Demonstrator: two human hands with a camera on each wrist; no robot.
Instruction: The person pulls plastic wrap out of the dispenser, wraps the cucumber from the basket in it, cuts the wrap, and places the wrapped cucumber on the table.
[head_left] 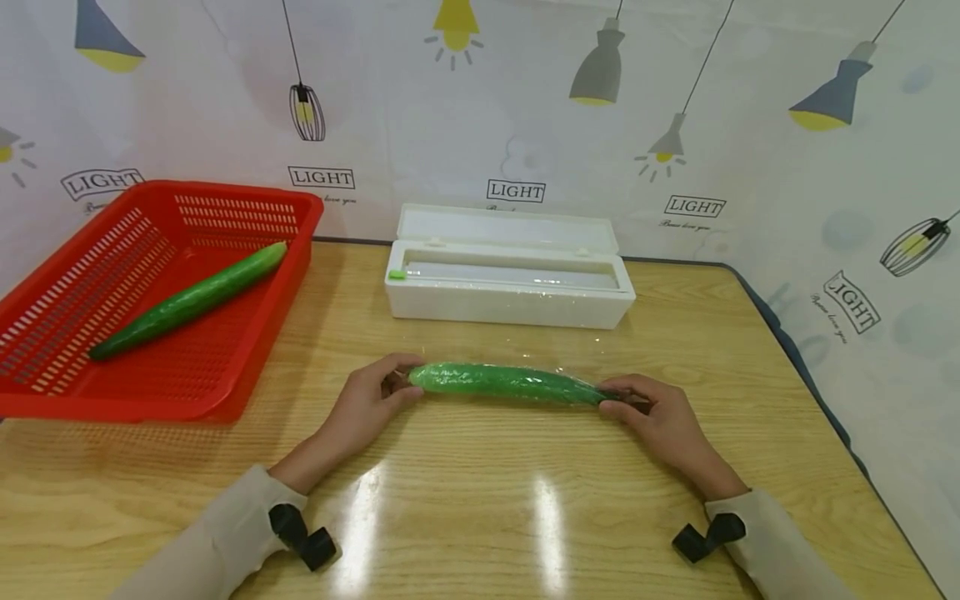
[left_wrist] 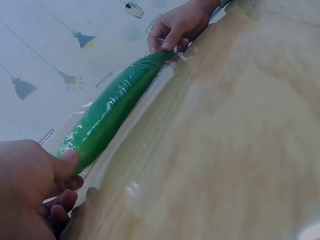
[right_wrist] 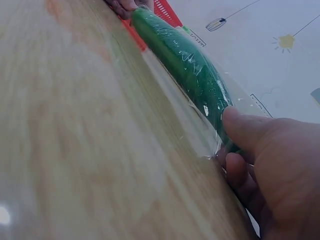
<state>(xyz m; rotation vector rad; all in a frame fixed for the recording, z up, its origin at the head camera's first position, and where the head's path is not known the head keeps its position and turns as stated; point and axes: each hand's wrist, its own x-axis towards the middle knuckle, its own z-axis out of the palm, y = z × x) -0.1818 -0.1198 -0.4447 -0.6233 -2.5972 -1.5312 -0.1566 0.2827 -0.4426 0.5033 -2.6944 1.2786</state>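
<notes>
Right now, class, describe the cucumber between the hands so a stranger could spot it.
On the wooden table, find the open white box. Nearer the person, the left hand grips the paler end of a long green cucumber, the right hand its darker end. Clear film covers it; unlike the second cucumber in the red basket, it is held.

At four o'clock the right hand (right_wrist: 285, 167) pinches the near end of a green cucumber (right_wrist: 182, 60), which is covered in shiny clear film (right_wrist: 206, 109). The cucumber slants away toward eleven o'clock, where the left hand (right_wrist: 123, 7) holds its far end. Part of a red basket (right_wrist: 171, 16) shows at twelve. Wooden tabletop (right_wrist: 90, 135) spreads from six to ten; a pale lamp-printed backdrop (right_wrist: 265, 70) rises at two.
</notes>
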